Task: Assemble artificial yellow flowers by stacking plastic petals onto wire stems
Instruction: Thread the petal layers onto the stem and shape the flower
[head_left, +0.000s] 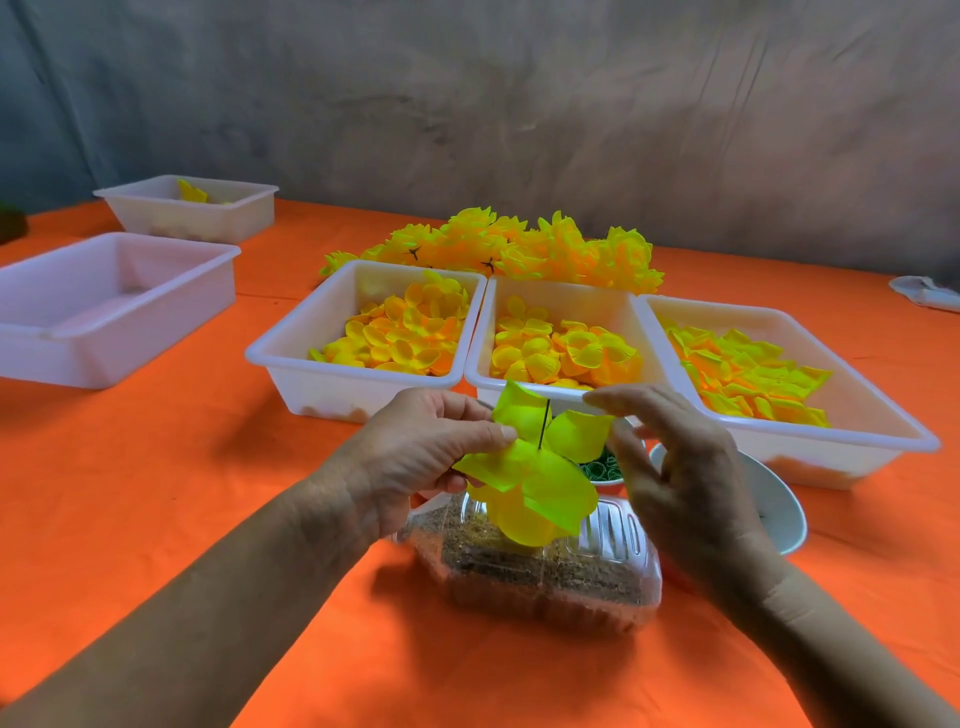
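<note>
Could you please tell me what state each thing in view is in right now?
left hand: pinching the flower's petals
right hand: open, fingers spread beside the flower
flower: partly built, wire stem poking up
three near trays: holding loose petals
left tray: empty
far tray: nearly empty
clear box: lid shut

The lower run of the wire stem (544, 427) is hidden behind the yellow petals (524, 467). The small bowl (602, 470) of green pieces is mostly covered by petals and the right hand (685, 467). The white bowl (779, 512) is partly masked by that hand. The white object (927, 293) is cut off by the right edge.
</note>
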